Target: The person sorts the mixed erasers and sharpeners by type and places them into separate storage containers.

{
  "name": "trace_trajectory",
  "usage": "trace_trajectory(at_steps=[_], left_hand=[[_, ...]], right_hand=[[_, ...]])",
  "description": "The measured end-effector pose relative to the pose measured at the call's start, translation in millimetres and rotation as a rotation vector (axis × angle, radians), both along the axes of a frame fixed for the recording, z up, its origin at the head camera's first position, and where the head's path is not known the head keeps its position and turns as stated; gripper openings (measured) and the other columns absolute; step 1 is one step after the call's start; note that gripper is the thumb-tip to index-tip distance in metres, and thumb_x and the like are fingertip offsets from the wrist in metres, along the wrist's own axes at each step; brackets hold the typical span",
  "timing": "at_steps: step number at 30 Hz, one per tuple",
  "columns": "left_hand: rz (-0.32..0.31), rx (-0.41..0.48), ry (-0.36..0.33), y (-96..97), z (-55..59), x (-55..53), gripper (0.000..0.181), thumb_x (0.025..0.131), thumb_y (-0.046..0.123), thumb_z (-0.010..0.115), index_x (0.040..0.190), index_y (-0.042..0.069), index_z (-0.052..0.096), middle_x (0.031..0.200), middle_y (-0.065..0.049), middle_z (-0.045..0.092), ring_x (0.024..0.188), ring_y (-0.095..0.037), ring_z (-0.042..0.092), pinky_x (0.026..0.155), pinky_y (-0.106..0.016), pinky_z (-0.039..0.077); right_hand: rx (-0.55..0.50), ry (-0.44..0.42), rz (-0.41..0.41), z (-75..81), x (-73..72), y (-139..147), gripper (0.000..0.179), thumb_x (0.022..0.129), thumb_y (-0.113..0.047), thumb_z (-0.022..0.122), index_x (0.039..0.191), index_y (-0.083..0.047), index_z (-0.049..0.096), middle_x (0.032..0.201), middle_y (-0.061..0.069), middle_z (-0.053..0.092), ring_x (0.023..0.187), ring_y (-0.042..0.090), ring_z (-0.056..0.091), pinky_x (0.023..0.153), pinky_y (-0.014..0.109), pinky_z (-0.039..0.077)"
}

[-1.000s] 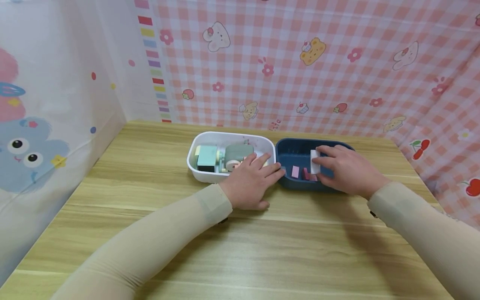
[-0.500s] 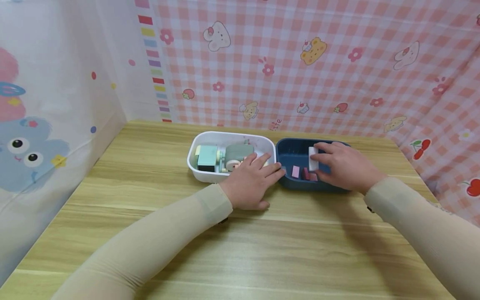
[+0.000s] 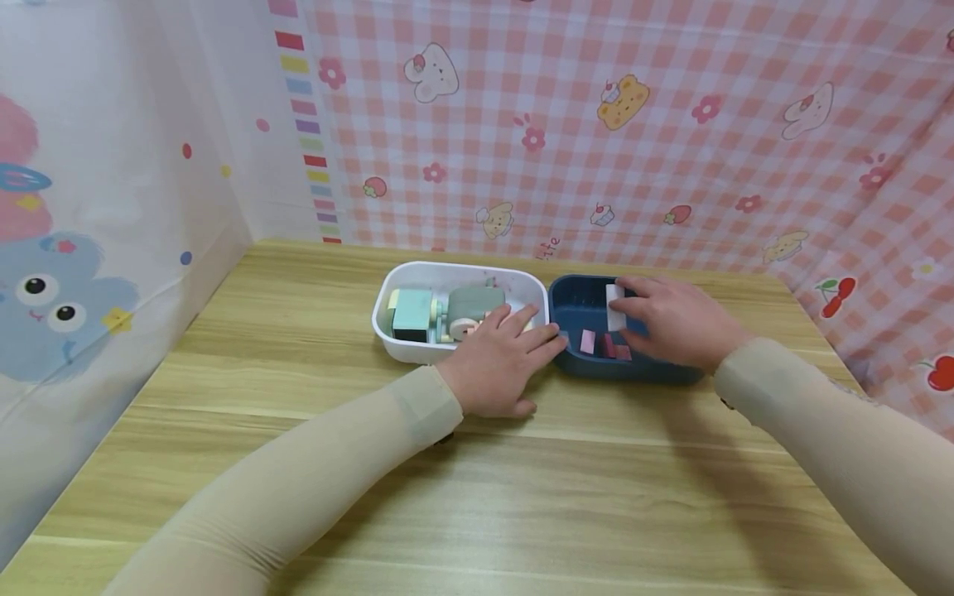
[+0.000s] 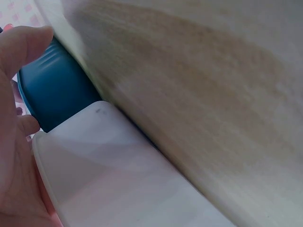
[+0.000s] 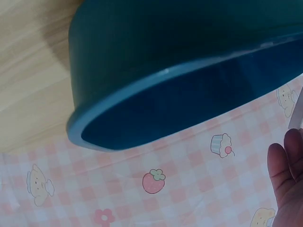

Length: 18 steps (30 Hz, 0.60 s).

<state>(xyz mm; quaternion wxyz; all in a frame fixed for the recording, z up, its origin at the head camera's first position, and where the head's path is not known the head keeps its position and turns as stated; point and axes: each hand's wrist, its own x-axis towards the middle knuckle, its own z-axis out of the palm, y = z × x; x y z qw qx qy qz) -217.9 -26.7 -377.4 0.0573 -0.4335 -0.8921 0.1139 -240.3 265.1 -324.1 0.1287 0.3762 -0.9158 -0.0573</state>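
Note:
My right hand (image 3: 674,319) pinches a flat white rectangular block (image 3: 614,308) over the dark blue bin (image 3: 585,291). Only an edge of that block shows beside the fingers in the right wrist view. Below it in the bin lie a light pink block (image 3: 587,342), a dark pink block (image 3: 609,346) and another pink block (image 3: 623,353). My left hand (image 3: 498,364) rests, fingers spread, across the near right side of a white bin (image 3: 402,351), fingertips reaching the blue bin's rim. Under the left hand, part of the white bin's contents is hidden.
Inside the white bin are a mint block-shaped toy piece (image 3: 412,310), a grey-green rounded piece (image 3: 477,302) and a cream wheel-like disc (image 3: 462,328). Both bins stand side by side on a wooden table (image 3: 522,497), with a pink checked cloth (image 3: 566,149) behind.
My right hand has moved left and slightly back with the white block, showing more of the pink blocks. The left hand and both bins have stayed in place.

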Motion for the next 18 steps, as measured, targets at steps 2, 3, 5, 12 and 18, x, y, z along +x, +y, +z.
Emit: trace_trajectory(at_steps=[2, 3, 5, 12, 18], left_hand=[[-0.002, -0.001, 0.003, -0.1, 0.2, 0.1, 0.098, 0.092, 0.073, 0.061, 0.169, 0.024, 0.025, 0.175, 0.0, 0.028, 0.163, -0.034, 0.018, 0.131, -0.056, 0.021], [-0.003, 0.0, 0.004, -0.2, 0.5, 0.3, 0.098, 0.092, 0.073, 0.061, 0.169, 0.024, 0.025, 0.175, -0.001, 0.029, 0.163, -0.034, 0.019, 0.131, -0.056, 0.021], [-0.007, 0.003, 0.008, -0.3, 0.6, 0.2, 0.098, 0.092, 0.073, 0.061, 0.169, 0.024, 0.026, 0.175, -0.001, 0.029, 0.163, -0.034, 0.019, 0.131, -0.056, 0.022], [-0.02, 0.019, 0.025, -1.0, -0.9, -0.1, 0.098, 0.091, 0.073, 0.062, 0.168, 0.023, 0.028, 0.174, -0.001, 0.032, 0.162, -0.035, 0.022, 0.13, -0.056, 0.024], [-0.023, 0.025, 0.035, -0.9, -2.8, -1.4, 0.098, 0.091, 0.074, 0.063, 0.168, 0.023, 0.029, 0.173, -0.001, 0.033, 0.162, -0.035, 0.022, 0.129, -0.056, 0.025]], right_hand=[[0.007, -0.002, 0.005, 1.4, -0.8, -2, 0.043, 0.085, -0.022, 0.088, 0.122, -0.003, 0.077, 0.138, 0.027, 0.066, 0.121, 0.042, 0.069, 0.096, 0.056, 0.059], [0.013, -0.004, 0.007, 1.9, -1.2, -2, 0.043, 0.085, -0.022, 0.088, 0.123, -0.003, 0.077, 0.138, 0.027, 0.066, 0.121, 0.042, 0.069, 0.096, 0.056, 0.059], [0.029, 0.003, 0.009, 2.0, -2.3, -4, 0.044, 0.085, -0.022, 0.088, 0.123, -0.003, 0.077, 0.139, 0.027, 0.066, 0.122, 0.041, 0.069, 0.098, 0.056, 0.058], [0.074, 0.033, 0.027, 1.7, -6.9, -9, 0.044, 0.084, -0.021, 0.088, 0.123, -0.005, 0.077, 0.138, 0.024, 0.067, 0.119, 0.039, 0.069, 0.1, 0.054, 0.058], [0.104, 0.032, 0.034, 1.1, -9.9, -12, 0.044, 0.083, -0.021, 0.089, 0.123, -0.005, 0.077, 0.138, 0.023, 0.067, 0.117, 0.038, 0.07, 0.1, 0.052, 0.058]])
